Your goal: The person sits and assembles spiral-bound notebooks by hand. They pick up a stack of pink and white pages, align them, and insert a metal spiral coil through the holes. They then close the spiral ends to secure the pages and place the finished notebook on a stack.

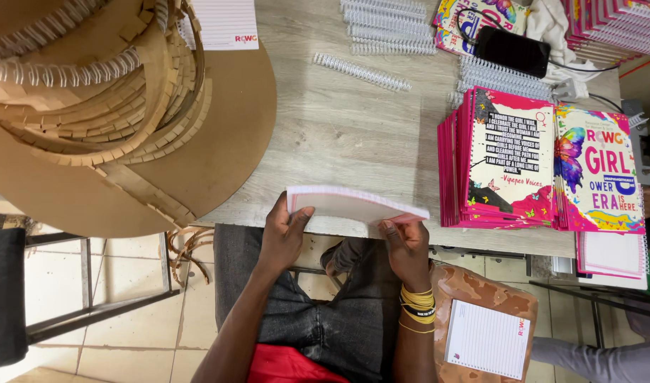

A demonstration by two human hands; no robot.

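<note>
On the tabletop, with brown card offcuts at ten o'clock and pink notebooks at three, the page block sits at the near edge — left hand and right hand each pinching an end, probably to square it.

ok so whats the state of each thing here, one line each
left hand: grip closed on the stack's left end
right hand: grip closed on its right end
page stack: unbound, held level at the table edge
pink notebooks: bound, piled
binding coils: loose, unused
phone: screen dark
</note>
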